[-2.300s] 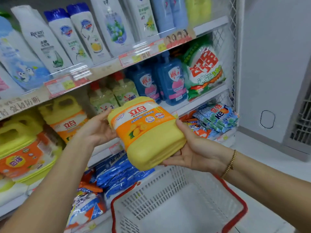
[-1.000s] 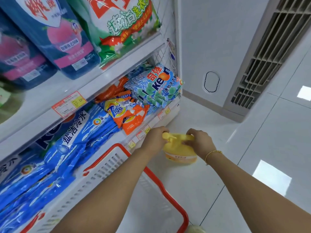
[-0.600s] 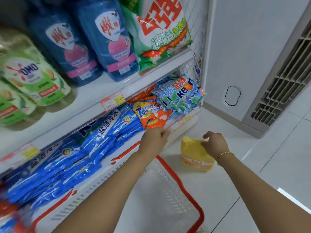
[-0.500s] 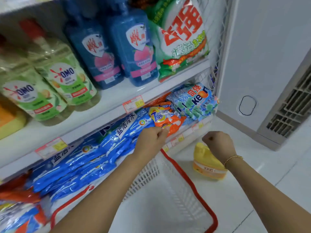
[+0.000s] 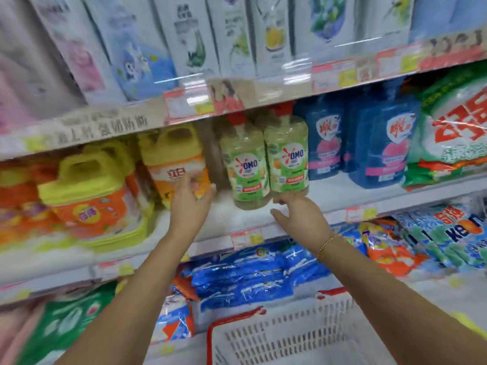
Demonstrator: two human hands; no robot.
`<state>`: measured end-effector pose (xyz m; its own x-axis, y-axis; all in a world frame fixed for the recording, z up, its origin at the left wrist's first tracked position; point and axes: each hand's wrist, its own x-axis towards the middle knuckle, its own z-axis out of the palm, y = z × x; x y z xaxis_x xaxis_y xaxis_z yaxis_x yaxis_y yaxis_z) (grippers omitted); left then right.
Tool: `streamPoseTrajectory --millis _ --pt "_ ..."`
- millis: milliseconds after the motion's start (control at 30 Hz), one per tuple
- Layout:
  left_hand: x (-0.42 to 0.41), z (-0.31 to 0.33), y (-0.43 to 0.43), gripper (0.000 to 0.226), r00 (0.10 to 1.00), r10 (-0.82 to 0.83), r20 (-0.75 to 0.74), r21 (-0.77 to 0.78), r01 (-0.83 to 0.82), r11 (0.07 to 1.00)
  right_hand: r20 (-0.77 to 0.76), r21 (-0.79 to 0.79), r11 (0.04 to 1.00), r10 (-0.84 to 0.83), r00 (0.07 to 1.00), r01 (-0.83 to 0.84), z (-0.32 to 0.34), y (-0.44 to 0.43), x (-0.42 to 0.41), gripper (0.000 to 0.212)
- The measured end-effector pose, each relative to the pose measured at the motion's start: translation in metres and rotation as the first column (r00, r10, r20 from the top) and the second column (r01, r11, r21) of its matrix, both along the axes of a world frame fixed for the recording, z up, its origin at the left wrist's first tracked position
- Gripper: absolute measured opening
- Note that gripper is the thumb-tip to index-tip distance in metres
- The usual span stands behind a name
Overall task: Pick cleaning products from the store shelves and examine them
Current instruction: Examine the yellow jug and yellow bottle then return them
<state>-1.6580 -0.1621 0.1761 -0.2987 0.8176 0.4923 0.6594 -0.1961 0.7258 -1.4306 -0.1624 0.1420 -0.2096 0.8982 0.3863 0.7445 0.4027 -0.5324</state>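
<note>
Step in hand: reaching for the next product, nothing held yet. My left hand (image 5: 191,204), fingers spread, centre frame, in front of the yellow plastic handled jug with orange label (image 5: 171,159). My right hand (image 5: 299,217), fingers loose and apart, just below two clear green-labelled bottles with red caps (image 5: 245,167), mid-frame. Next move, I judge: close round one bottle and lift it clear. Legible: "OMO" on both bottles; other print blurred.
</note>
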Motion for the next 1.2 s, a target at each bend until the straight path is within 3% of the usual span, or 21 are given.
streamPoseTrajectory --millis 100,200,300,367,433,533,600,700,800,900,967,1067,1200 --pt "-0.042 0.000 0.012 0.049 0.990 0.081 0.111 -0.045 -0.076 0.996 0.202 -0.069 0.998 0.005 0.979 0.009 -0.010 0.023 -0.042 0.022" --pt "-0.069 0.001 0.026 0.054 0.983 0.119 0.141 -0.098 -0.106 0.990 0.226 0.054 0.997 -0.071 0.971 0.060 -0.021 0.033 -0.064 0.030" --pt "-0.094 0.000 0.047 0.105 0.958 0.190 0.215 -0.123 -0.167 0.978 0.165 0.257 0.962 -0.138 0.977 0.092 -0.036 0.035 -0.073 0.035" --pt "-0.104 -0.002 0.060 0.123 0.951 0.209 0.230 -0.151 -0.177 0.973 0.159 0.269 0.957 -0.153 0.975 0.106 -0.044 0.038 -0.075 0.034" --pt "-0.100 0.000 0.063 0.118 0.948 0.206 0.242 -0.170 -0.167 0.971 0.143 0.280 0.952 -0.170 0.975 0.125 -0.047 0.043 -0.077 0.035" --pt "-0.090 -0.012 0.065 0.094 0.944 0.178 0.279 -0.056 -0.169 0.984 0.147 0.307 0.941 -0.197 0.969 0.145 -0.050 0.047 -0.079 0.037" --pt "-0.088 -0.024 0.061 0.093 0.943 0.181 0.280 0.000 -0.189 0.982 0.152 0.313 0.937 -0.212 0.965 0.156 -0.051 0.047 -0.080 0.037" --pt "-0.090 -0.031 0.058 0.078 0.935 0.100 0.340 -0.043 -0.091 0.995 0.155 0.296 0.944 -0.201 0.967 0.148 -0.049 0.046 -0.079 0.040" --pt "-0.086 -0.026 0.055 0.074 0.921 0.038 0.388 -0.097 0.000 0.995 0.187 0.191 0.974 -0.161 0.969 0.125 -0.041 0.042 -0.077 0.047" --pt "-0.081 -0.017 0.045 0.076 0.919 0.060 0.390 -0.106 -0.020 0.994 0.239 0.034 0.993 -0.115 0.964 0.110 -0.029 0.040 -0.073 0.034" --pt "-0.077 -0.014 0.033 0.081 0.929 0.059 0.365 -0.083 -0.030 0.996 0.195 -0.083 0.993 -0.065 0.979 0.082 -0.019 0.033 -0.070 0.029" --pt "-0.071 -0.013 0.004 0.073 0.961 0.025 0.275 -0.021 -0.020 1.000 0.092 -0.126 0.991 -0.024 0.995 0.036 -0.012 0.012 -0.064 0.031" --pt "-0.065 -0.018 -0.038 0.063 0.988 -0.059 0.145 0.084 0.047 0.995 -0.186 -0.210 0.978 -0.027 0.982 -0.013 -0.005 -0.019 -0.066 0.047"
